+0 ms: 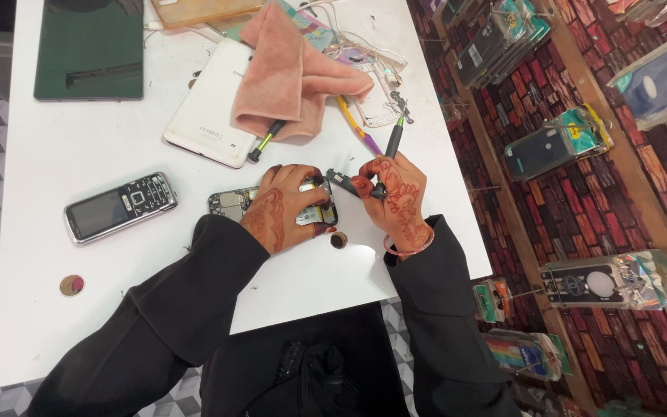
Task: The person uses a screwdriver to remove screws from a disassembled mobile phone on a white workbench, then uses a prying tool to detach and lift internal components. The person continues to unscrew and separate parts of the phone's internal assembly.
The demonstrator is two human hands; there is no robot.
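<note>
Your left hand pins the opened phone to the white surface, back already off and insides bared, while your right hand, fingers clamped on a dark screwdriver, works its edge, reassembly not yet begun.

Hands on opened phone

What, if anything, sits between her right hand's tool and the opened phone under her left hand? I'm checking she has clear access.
Nothing visible does. The right hand holds a dark tool angled toward the opened phone, which the left hand holds down on the white table.
</note>
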